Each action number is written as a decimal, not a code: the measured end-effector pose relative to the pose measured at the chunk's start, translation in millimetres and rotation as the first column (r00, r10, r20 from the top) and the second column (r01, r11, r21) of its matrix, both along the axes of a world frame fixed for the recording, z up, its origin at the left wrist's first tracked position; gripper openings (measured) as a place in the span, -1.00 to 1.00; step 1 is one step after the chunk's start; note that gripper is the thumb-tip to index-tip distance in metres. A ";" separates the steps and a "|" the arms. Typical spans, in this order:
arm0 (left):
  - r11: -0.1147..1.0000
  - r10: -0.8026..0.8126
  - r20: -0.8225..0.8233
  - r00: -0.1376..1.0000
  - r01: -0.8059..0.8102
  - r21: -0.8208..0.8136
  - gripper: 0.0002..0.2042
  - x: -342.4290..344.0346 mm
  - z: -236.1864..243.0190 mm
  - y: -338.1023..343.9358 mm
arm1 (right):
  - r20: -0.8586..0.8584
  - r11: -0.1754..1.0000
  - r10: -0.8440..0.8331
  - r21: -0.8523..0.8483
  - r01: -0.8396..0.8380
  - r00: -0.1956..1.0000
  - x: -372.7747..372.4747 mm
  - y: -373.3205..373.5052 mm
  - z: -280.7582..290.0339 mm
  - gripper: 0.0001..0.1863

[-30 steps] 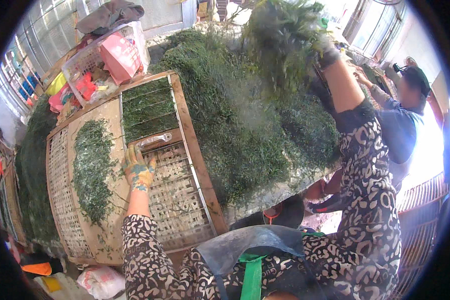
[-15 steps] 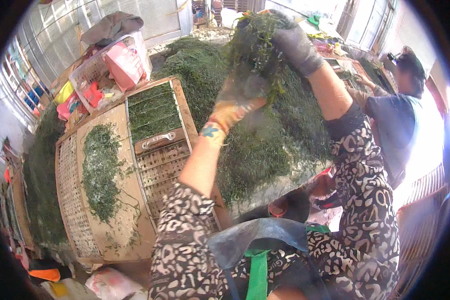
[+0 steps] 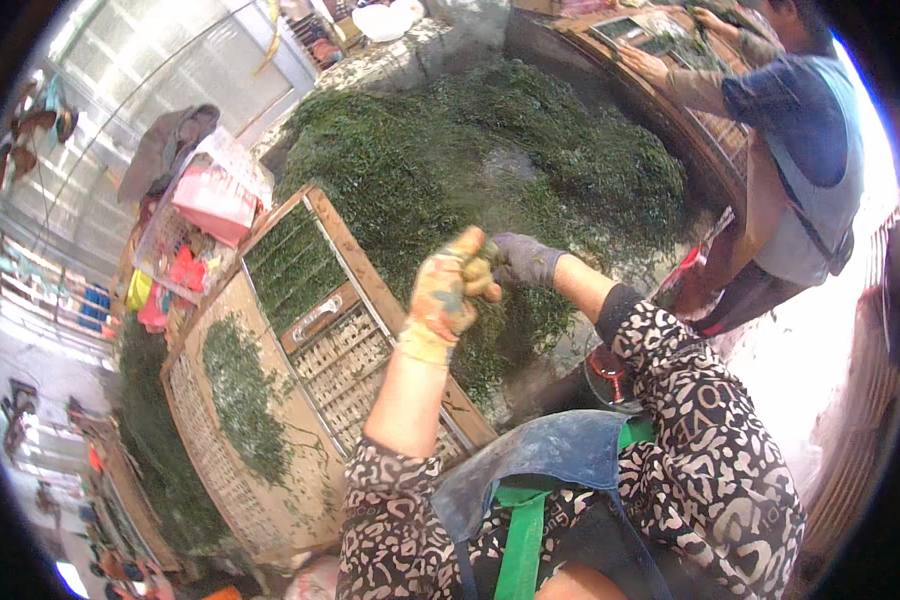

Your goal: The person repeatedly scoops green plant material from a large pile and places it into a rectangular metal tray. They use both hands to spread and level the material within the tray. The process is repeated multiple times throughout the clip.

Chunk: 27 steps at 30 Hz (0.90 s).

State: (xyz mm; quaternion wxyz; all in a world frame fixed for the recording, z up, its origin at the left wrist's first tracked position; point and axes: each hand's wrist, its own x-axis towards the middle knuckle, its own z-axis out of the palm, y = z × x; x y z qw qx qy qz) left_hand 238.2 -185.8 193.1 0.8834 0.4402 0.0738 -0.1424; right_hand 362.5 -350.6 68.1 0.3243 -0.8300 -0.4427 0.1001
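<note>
A broad heap of dark green seaweed (image 3: 570,130) spreads in front of me. My left hand (image 3: 448,295), in a yellow-orange patterned glove, is raised over its near side with the fingers curled closed. Close beside it, my right hand (image 3: 526,262) wears a grey-purple glove, its fingers bent in toward the left hand. Whatever sits between the fingertips is too small or hidden to make out. To the left lies a wooden frame (image 3: 340,235) with a slatted mat and a wooden handle; seaweed covers its far section.
Left of the frame, a tan board (image 3: 210,350) carries a patch of seaweed. Behind it stands a plastic crate (image 3: 160,240) with a pink box (image 3: 215,205) and coloured bags. At the right, a co-worker (image 3: 790,130) in an apron works at another frame (image 3: 660,45).
The big clump of seaweed that both hands held up is gone from them. Both hands have come down and nearer to me, close together. My view has turned to the right.
</note>
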 end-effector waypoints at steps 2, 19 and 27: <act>0.999 0.008 0.082 0.997 -0.005 -0.037 -0.78 -3.9 53.8 3.0 | -0.095 0.979 -0.124 0.149 0.137 0.988 -2.5 -3.7 -18.7 -0.59; 0.966 0.130 0.191 0.973 -0.081 -0.245 -0.61 -17.7 108.7 2.6 | -0.292 0.915 0.187 0.398 -0.059 0.938 16.4 -6.9 87.8 -0.12; 0.955 0.239 0.217 0.947 -0.188 -0.231 -0.73 -31.0 62.7 45.4 | -0.549 0.993 0.074 0.121 -0.008 0.832 -26.1 2.1 77.3 -0.46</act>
